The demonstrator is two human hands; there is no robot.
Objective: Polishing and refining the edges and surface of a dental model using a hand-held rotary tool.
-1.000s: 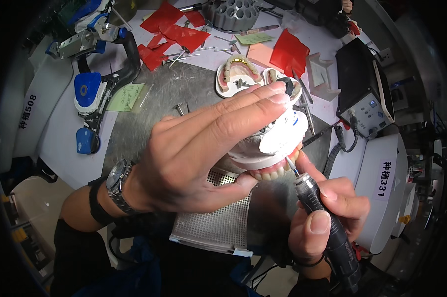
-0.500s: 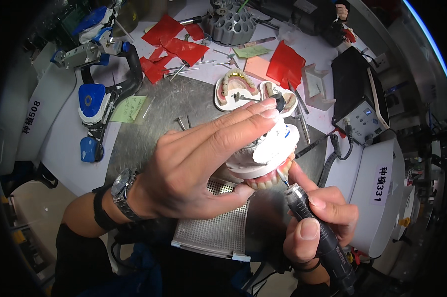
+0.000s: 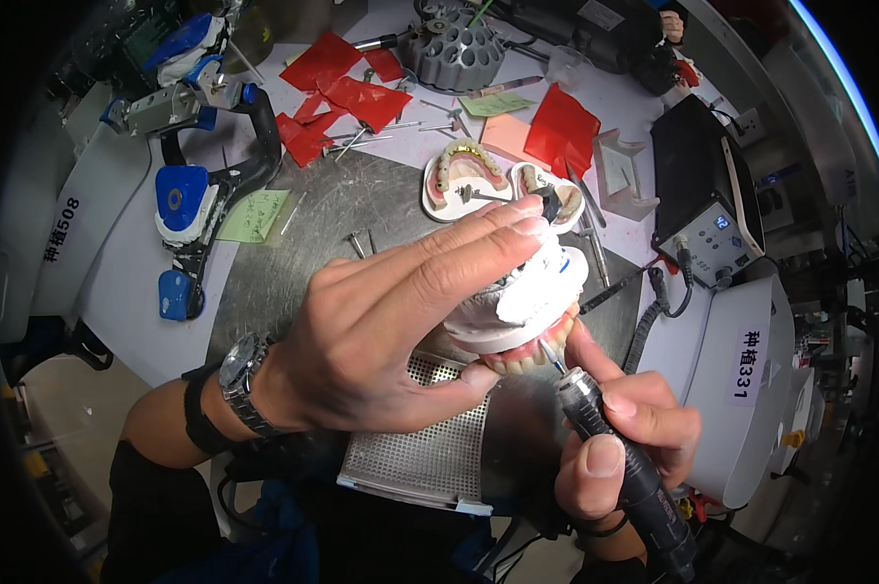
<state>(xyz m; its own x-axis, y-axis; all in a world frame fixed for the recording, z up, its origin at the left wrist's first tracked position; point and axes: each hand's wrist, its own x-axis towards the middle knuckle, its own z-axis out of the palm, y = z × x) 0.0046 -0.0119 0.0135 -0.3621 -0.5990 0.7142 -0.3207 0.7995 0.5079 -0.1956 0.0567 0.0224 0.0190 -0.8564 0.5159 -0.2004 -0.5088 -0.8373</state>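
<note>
The left hand is wrapped around a white plaster dental cast with pink gums and a row of teeth, holding it above the grey metal work plate. The right hand is closed on a black pen-shaped rotary handpiece, its thin bur touching the teeth. Red wax sheets lie well behind, near a white tray of spare dental casts.

Red sheets lie left of the grey bur holder. Blue articulator sits further left, control box right, two dental casts below it, perforated tray lowest.
</note>
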